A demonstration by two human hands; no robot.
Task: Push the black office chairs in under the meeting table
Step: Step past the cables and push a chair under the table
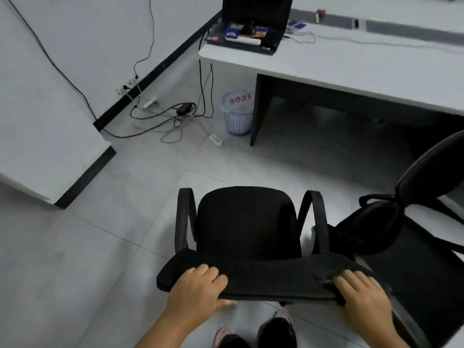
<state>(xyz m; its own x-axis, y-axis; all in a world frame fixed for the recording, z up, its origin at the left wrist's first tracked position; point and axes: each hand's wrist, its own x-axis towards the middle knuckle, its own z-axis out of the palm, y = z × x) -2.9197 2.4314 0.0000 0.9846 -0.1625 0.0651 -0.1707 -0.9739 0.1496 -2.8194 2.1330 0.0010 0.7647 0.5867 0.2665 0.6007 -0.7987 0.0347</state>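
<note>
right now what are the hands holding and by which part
Both hands, left hand and right hand, grip the black fabric office chair by the top edge of its backrest, one near each end.

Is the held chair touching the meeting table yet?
Apart. The head view shows bare floor between the chair that both hands grip and the table.
</note>
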